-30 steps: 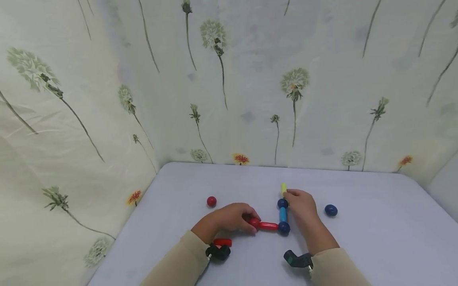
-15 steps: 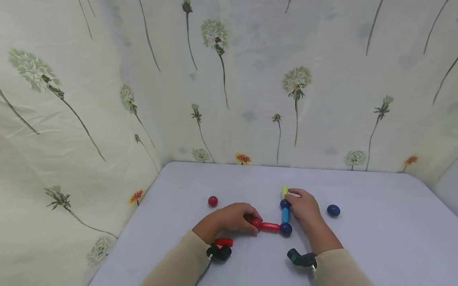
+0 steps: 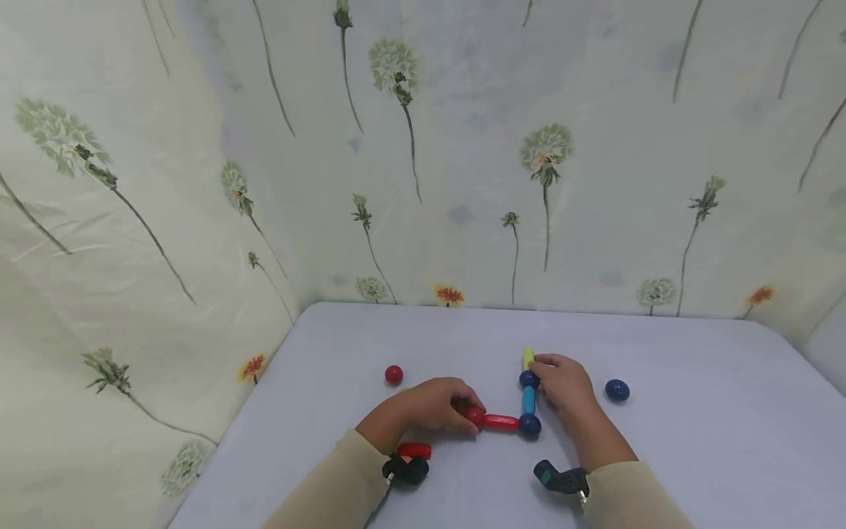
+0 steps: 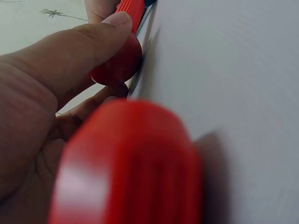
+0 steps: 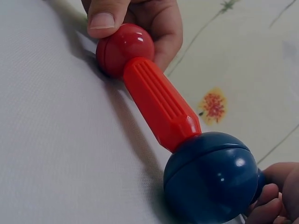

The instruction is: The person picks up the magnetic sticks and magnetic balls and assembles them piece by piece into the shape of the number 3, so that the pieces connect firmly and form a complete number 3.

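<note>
On the table lies an L-shaped chain of toy building rods and balls. My left hand (image 3: 439,404) pinches the red ball (image 4: 119,63) at its left end between thumb and fingers. A red rod (image 5: 159,102) joins that ball to the near dark blue ball (image 5: 210,175). From there a light blue rod (image 3: 529,400) runs away to the far dark blue ball (image 3: 529,379). Beyond that ball points a yellow rod (image 3: 528,356). My right hand (image 3: 562,382) pinches the yellow rod near its lower end, fingertips right by the far ball.
A loose red ball (image 3: 393,375) lies at the back left, and a loose dark blue ball (image 3: 617,390) right of my right hand. Another red rod (image 3: 414,450) rests beside my left wrist. A bit of yellow (image 3: 405,390) peeks out behind that wrist. Flowered cloth hangs behind the table.
The right fingers have shifted slightly down toward the far dark blue ball. The left hand keeps its hold on the red ball. The head view has moved a little.
</note>
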The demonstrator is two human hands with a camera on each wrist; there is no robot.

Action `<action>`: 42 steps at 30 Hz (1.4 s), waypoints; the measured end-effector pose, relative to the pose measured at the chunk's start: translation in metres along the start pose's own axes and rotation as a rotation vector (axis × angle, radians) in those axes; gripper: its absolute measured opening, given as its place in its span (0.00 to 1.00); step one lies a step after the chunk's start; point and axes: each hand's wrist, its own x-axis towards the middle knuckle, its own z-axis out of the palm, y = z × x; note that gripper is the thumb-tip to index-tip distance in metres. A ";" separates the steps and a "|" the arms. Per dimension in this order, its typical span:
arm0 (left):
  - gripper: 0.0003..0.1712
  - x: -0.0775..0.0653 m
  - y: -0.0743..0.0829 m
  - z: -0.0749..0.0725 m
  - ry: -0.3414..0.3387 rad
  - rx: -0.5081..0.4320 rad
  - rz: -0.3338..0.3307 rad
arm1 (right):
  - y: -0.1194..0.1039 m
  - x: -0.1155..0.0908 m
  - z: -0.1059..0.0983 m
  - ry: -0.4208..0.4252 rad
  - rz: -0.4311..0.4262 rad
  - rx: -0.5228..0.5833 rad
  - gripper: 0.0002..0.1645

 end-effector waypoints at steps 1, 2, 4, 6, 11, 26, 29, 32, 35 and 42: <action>0.15 0.000 0.000 0.001 0.003 0.001 0.002 | 0.000 0.000 0.000 0.001 0.002 0.005 0.30; 0.15 -0.001 -0.001 0.001 0.006 0.003 0.003 | 0.001 0.000 0.000 0.001 0.003 0.007 0.30; 0.15 -0.001 -0.001 0.002 0.011 0.007 0.005 | 0.001 -0.001 0.000 -0.001 0.005 0.010 0.31; 0.15 -0.001 -0.001 0.002 0.013 0.006 0.009 | 0.001 -0.001 0.000 0.001 0.006 0.009 0.31; 0.15 0.000 -0.001 0.003 0.005 -0.004 0.005 | 0.002 -0.004 0.000 0.013 0.011 0.016 0.31; 0.15 0.001 -0.002 0.003 0.009 0.001 0.021 | 0.005 -0.012 -0.002 0.030 -0.048 0.025 0.30; 0.15 0.002 -0.004 0.004 0.019 0.007 0.029 | 0.006 -0.013 -0.001 0.031 -0.062 0.008 0.31; 0.16 0.003 -0.005 0.006 0.013 0.005 0.031 | 0.008 -0.017 -0.003 0.053 -0.053 -0.025 0.35; 0.16 0.003 -0.004 0.007 0.002 0.003 0.032 | 0.012 -0.022 -0.008 0.084 -0.039 -0.054 0.39; 0.15 0.000 -0.002 0.004 0.014 0.005 0.023 | 0.020 -0.033 -0.020 0.110 -0.035 -0.051 0.43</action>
